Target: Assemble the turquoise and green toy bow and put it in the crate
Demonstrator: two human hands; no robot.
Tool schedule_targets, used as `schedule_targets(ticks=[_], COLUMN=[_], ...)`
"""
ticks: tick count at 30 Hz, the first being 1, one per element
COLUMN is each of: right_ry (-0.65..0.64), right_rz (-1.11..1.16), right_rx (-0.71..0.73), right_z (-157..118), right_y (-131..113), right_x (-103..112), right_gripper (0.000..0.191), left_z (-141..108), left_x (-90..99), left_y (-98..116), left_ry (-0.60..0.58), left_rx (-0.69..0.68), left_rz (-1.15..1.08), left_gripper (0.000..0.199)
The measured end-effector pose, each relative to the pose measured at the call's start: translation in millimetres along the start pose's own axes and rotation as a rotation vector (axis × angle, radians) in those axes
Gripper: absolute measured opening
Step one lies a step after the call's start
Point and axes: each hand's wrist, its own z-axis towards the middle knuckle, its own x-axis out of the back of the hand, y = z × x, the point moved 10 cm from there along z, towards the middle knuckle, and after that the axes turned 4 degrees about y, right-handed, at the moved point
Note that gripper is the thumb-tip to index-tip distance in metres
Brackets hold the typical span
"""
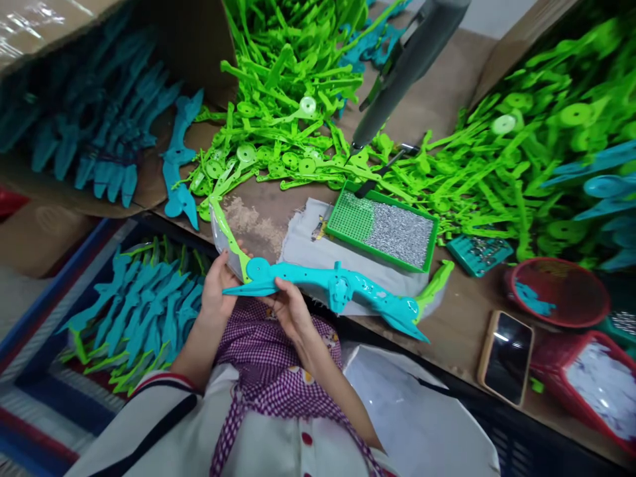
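Observation:
A long blue plastic piece (318,277) lies crosswise before me at the table's front edge, with a green arm (229,240) at its left end and another green arm (437,285) at its right end. My left hand (218,285) is closed around the left end, where the green arm meets the blue part. My right hand (293,308) grips the blue piece a little right of that end, thumb on top. A clear film-like sheet shows beside the left green arm.
Green parts (298,132) are heaped at the back. Ahead stand a green tray of small metal pins (402,232) and a grey powered driver (392,86). A phone (507,358), red bowl (561,291) and red basket (561,377) are right; a crate of blue-green pieces (139,305) is left.

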Motion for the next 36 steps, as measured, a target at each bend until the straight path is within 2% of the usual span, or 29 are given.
schedule_targets(ticks=[6,8,10,12,14,15,16,18,19,20,22,25,27,29,31,33,36], right_ry=[0.007,-0.041,-0.113,-0.154,-0.109,-0.025,0.129,0.561,0.786,0.933,1.028,0.975,0.934,0.887,0.853,0.889,0.989], right_rz=[-0.009,-0.083,-0.24,-0.441,-0.599,-0.65,-0.679,-0.723,-0.756,-0.82,-0.909,-0.747,-0.596,-0.54,-0.574,-0.629,-0.671], right_rx=[0.04,0.045,0.074,0.132,0.201,0.274,0.4,0.729,0.9,1.016,1.061,0.948,0.872,0.808,0.782,0.837,0.992], right_z=[7.6,5.0,-10.3,-37.8,-68.9,-83.1,-97.5,-134.5,-155.8,-168.3,-164.7,-137.6,-122.4,-109.2,-99.9,-100.9,-114.9], right_y=[4.7,5.0,-0.7,-14.8,-39.2,-59.8,-88.6,-153.6,-181.1,-201.2,-227.5,-249.0,-257.4,-265.0,-272.9,-281.8,-290.0], right_x=[-0.5,-2.2,0.3,15.0,45.3,66.6,92.6,148.0,170.2,184.6,208.6,247.2,263.7,267.8,262.6,254.5,238.8], right_gripper=[0.044,0.047,0.048,0.046,0.043,0.039,0.037,0.036,0.038,0.042,0.056,0.07,0.074,0.071,0.061,0.046,0.03], left_z=[1.5,3.5,5.7,8.7,13.6,17.3,21.7,31.5,36.4,40.8,47.4,52.0,52.3,51.8,52.6,55.3,60.9], left_x=[2.2,3.2,4.9,6.0,7.1,8.2,9.7,11.8,12.0,11.6,9.8,8.7,8.4,6.8,5.4,4.7,3.0], left_y=[3.0,2.6,3.9,8.1,13.0,14.9,16.4,18.3,18.7,18.6,18.3,21.2,25.7,29.7,31.8,33.5,38.6], left_ry=[0.011,0.017,0.018,-0.008,-0.055,-0.074,-0.087,-0.106,-0.112,-0.118,-0.126,-0.111,-0.101,-0.107,-0.117,-0.12,-0.102], left_rx=[-0.075,-0.066,-0.064,-0.084,-0.12,-0.137,-0.155,-0.191,-0.206,-0.215,-0.226,-0.249,-0.284,-0.32,-0.335,-0.339,-0.355], left_rz=[-0.014,0.005,0.026,0.056,0.099,0.124,0.146,0.184,0.197,0.207,0.221,0.236,0.25,0.268,0.27,0.266,0.285], left_gripper=[0.029,0.029,0.033,0.039,0.044,0.045,0.045,0.044,0.043,0.043,0.042,0.04,0.037,0.035,0.036,0.036,0.032])
